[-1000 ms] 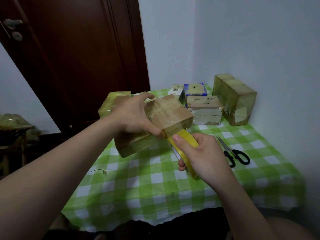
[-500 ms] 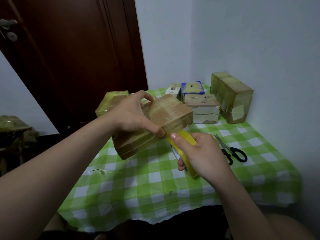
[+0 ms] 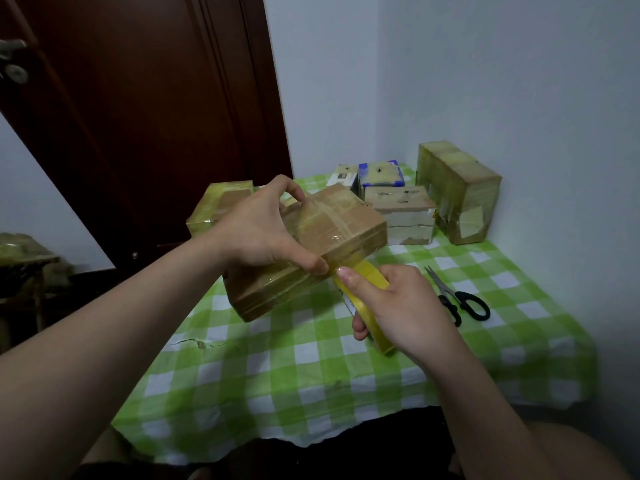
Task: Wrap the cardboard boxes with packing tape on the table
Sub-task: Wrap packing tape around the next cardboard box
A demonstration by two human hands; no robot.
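1. black-handled scissors (image 3: 450, 297) lie flat on the cloth near the right wall, with the blades pointing towards the far end.
2. a green-and-white checked cloth (image 3: 277, 368) has a small tear (image 3: 197, 342) near its left edge.
3. a dark brown door (image 3: 138, 116) stands behind, its metal handle (image 3: 12, 60) at the upper left.
4. pale walls (image 3: 502, 81) meet in a corner at the back.
5. a dim, cluttered stand (image 3: 24, 258) sits at far left.

Dim, cool light leaves the door (image 3: 138, 116) almost black. Soft shadows lie on the tablecloth (image 3: 277, 368); faint glare glints on the held box (image 3: 343, 230). Wide-angle distortion bends the edges.
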